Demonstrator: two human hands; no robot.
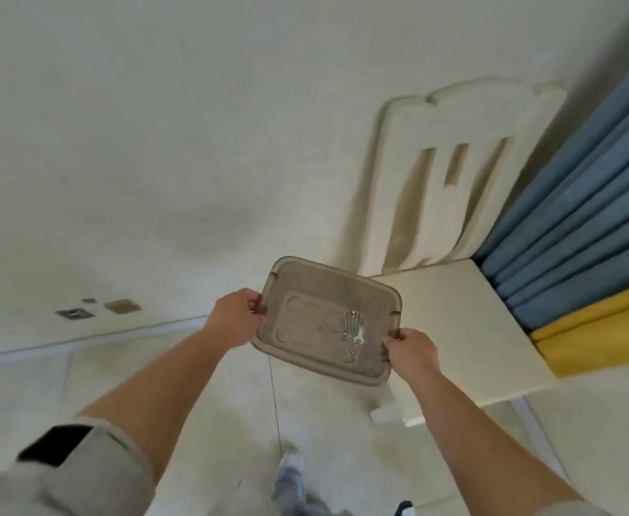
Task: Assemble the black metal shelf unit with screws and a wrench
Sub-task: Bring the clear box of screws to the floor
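While the left hand [235,317] grips the left edge of a grey plastic tray [305,292] and the right hand [412,354] curls round its right edge, the tray hangs in the air before a cream chair [465,314]. Silver screws [352,323] lie bunched near its right side. Blue and yellow curtains [584,232] hang right of the chair, above a pale tiled floor [208,422].

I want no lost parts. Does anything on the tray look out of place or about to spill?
Nothing has spilled. The screws lie bunched toward the right side of the tray, which the left hand and right hand hold by its edges, slightly tilted.
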